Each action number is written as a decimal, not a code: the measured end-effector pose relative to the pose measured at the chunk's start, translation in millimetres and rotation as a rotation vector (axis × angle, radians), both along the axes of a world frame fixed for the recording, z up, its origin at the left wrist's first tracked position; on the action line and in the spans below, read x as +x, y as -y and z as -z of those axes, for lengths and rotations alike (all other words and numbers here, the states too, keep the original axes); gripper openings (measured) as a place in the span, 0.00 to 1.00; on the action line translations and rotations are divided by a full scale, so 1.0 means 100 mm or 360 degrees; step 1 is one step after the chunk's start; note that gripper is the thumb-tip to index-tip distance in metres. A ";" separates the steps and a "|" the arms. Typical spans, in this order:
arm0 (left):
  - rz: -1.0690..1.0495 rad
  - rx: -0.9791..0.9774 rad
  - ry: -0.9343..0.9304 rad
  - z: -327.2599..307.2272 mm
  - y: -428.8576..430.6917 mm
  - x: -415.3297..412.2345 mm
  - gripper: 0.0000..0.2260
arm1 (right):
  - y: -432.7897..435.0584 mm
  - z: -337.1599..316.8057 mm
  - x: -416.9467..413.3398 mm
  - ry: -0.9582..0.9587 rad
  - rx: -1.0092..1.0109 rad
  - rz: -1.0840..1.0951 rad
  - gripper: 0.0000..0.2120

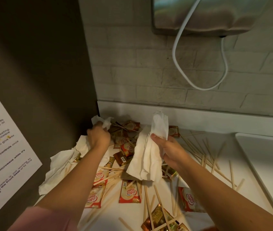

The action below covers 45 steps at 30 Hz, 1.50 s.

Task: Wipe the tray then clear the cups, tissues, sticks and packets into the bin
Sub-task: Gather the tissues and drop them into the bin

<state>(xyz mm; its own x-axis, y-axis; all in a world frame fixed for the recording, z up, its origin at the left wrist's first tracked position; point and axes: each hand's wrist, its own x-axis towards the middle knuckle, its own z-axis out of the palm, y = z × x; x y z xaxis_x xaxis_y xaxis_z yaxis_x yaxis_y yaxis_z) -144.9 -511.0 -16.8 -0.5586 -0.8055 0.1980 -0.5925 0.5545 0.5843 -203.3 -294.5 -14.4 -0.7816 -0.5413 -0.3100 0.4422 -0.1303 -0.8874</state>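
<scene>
My right hand point(167, 150) grips a large crumpled white tissue point(147, 157), lifted above the counter. My left hand point(98, 136) reaches into the back left corner and holds a smaller crumpled tissue point(105, 123). More white tissues point(60, 165) lie under my left forearm by the dark wall. Red and brown creamer and coffee packets point(129, 193) and thin wooden stir sticks point(212, 162) are scattered over the white counter point(204, 219). The white tray point(265, 155) sits at the right edge. No cups or bin are in view.
A dark appliance side point(37, 80) with a printed notice point(2, 142) stands on the left. A brick-pattern wall point(149, 72) backs the counter, with a white cable point(179, 64) hanging from a metal dispenser point(204, 15) above.
</scene>
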 end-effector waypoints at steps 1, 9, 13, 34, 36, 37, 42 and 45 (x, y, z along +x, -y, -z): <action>-0.0023 0.0059 -0.0112 -0.08 -0.02 0.02 0.13 | 0.01 -0.01 0.02 0.0005 -0.0011 -0.0011 0.33; -0.0040 0.0089 -0.0922 -0.59 -0.21 0.29 0.10 | 0.07 -0.12 0.16 0.0005 -0.0276 -0.0049 0.22; 0.0058 0.0228 -0.1116 -0.75 -0.32 0.39 0.10 | 0.08 -0.21 0.22 0.0004 -0.0449 -0.0138 0.15; 0.0857 0.1807 -0.0697 -0.72 -1.07 0.75 0.11 | -0.05 -0.48 0.65 -0.0257 -0.0372 -0.0195 0.17; 0.0854 0.1761 -0.0722 -0.71 -1.12 0.77 0.12 | -0.05 -0.49 0.67 -0.0217 -0.0361 -0.0232 0.17; 0.0847 0.1758 -0.0746 -0.70 -1.13 0.78 0.13 | -0.06 -0.50 0.69 -0.0208 -0.0349 -0.0259 0.17; 0.0818 0.1707 -0.0768 -0.66 -1.11 0.85 0.21 | -0.09 -0.46 0.84 -0.0318 -0.0182 -0.0303 0.19; 0.0835 0.1690 -0.0728 -0.63 -1.12 0.90 0.23 | -0.13 -0.44 0.94 -0.0324 -0.0128 -0.0224 0.18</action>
<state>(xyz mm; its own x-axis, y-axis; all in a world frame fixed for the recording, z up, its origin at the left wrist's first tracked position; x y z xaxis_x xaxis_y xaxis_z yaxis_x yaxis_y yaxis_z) -54.5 -399.1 46.2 -0.9092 -0.3890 -0.1486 -0.0720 -0.2046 0.9762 -109.5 -281.3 29.3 -0.7389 -0.6655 -0.1057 0.2743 -0.1538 -0.9493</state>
